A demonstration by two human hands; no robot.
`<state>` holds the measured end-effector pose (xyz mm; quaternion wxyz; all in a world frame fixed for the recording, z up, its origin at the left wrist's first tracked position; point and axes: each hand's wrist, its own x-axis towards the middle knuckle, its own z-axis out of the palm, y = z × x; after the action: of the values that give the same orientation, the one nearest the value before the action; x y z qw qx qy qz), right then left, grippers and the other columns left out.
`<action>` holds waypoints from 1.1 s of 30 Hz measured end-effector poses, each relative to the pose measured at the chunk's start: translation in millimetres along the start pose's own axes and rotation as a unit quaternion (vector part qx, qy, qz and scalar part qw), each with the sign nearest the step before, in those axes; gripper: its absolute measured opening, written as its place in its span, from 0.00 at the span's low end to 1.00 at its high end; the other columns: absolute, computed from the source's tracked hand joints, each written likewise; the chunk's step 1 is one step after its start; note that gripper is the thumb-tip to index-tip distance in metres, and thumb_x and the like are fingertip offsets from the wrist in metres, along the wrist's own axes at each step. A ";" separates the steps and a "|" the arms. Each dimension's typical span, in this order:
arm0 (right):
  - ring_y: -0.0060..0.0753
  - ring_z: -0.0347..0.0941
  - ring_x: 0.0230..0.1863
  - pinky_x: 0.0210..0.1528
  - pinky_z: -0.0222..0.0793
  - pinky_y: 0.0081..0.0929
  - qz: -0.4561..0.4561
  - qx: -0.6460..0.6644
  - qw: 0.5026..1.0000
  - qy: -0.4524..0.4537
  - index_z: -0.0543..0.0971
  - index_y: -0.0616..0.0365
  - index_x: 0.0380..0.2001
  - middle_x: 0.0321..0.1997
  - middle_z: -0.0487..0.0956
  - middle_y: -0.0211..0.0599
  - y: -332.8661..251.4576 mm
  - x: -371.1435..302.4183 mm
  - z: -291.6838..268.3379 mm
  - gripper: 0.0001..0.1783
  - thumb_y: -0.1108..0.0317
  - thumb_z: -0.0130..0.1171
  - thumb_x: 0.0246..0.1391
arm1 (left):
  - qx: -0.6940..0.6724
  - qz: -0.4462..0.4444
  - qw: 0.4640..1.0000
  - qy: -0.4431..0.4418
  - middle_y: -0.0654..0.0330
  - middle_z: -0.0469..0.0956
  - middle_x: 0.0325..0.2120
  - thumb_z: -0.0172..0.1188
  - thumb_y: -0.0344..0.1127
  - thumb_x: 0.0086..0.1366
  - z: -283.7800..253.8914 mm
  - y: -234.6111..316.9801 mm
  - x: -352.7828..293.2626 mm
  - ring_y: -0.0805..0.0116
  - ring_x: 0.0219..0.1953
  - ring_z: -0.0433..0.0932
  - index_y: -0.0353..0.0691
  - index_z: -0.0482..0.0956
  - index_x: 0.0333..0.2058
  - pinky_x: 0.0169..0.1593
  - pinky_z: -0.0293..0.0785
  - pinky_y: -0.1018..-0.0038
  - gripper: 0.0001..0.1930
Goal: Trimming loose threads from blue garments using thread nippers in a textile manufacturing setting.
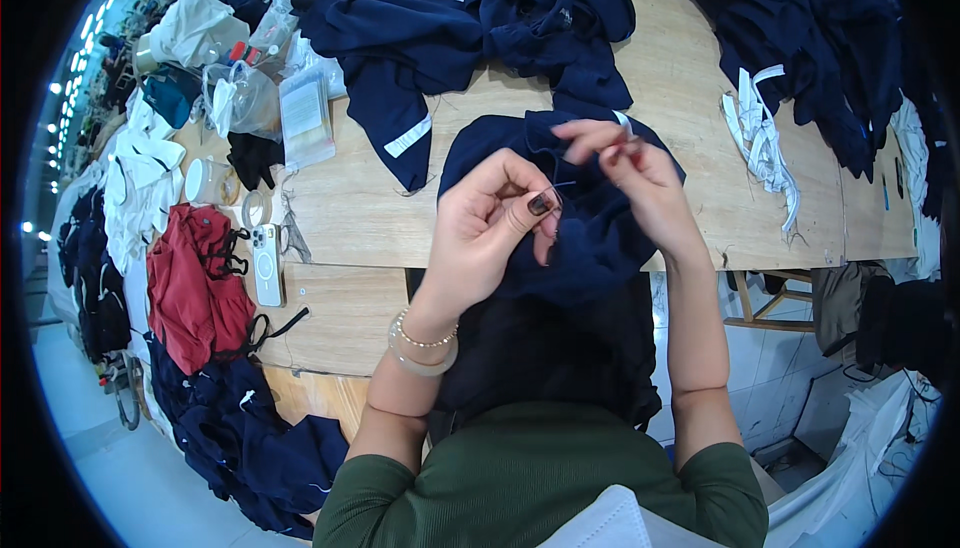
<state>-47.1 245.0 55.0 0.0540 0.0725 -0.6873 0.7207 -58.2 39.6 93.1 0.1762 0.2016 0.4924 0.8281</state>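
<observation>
A dark navy garment lies bunched at the table's front edge, partly over my lap, with both my hands above it. My left hand is closed in a pinch. A thin, needle-like sliver sticks out by its fingertips, too fine to name surely. To the right, my right hand is raised a little apart from the left. Its fingers are smeared by motion, so whether they hold a thread or anything else cannot be seen. A small white patch shows on the garment beside the right fingers.
More navy garments lie across the far side, with another pile at the far right. White strips lie near it. Leftward are a phone, a tape roll, red cloth and plastic bags. A wooden stool stands right.
</observation>
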 end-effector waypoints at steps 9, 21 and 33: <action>0.23 0.71 0.41 0.51 0.66 0.21 0.129 -0.071 0.922 -0.358 0.77 0.66 0.37 0.40 0.74 0.34 -16.2 -14.5 -24.0 0.09 0.71 0.56 0.58 | 0.149 0.045 0.988 -0.003 0.62 0.74 0.28 0.52 0.25 0.69 -38.1 19.5 4.4 0.81 0.26 0.70 0.33 0.72 0.36 0.29 0.67 0.86 0.02; 0.24 0.76 0.44 0.52 0.67 0.21 0.078 -0.130 0.986 -0.068 0.78 0.61 0.39 0.39 0.81 0.35 -135.3 24.8 -92.4 0.14 0.66 0.66 0.49 | 0.393 -0.110 0.903 -0.136 0.68 0.73 0.19 0.65 0.35 0.59 -63.8 102.3 20.4 0.82 0.24 0.69 0.30 0.79 0.29 0.29 0.66 0.82 0.11; 0.23 0.74 0.46 0.50 0.69 0.18 -0.131 -0.206 0.962 0.124 0.77 0.59 0.39 0.42 0.78 0.34 -211.4 -11.0 -111.3 0.11 0.62 0.55 0.61 | 0.497 0.058 0.862 -0.088 0.65 0.76 0.24 0.63 0.34 0.56 -27.2 234.6 -4.1 0.81 0.27 0.72 0.32 0.78 0.34 0.33 0.66 0.86 0.12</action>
<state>-2.1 366.9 255.8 0.2463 0.0593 -0.7934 0.5535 -90.4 -88.9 288.6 0.0465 0.3624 0.8083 0.4617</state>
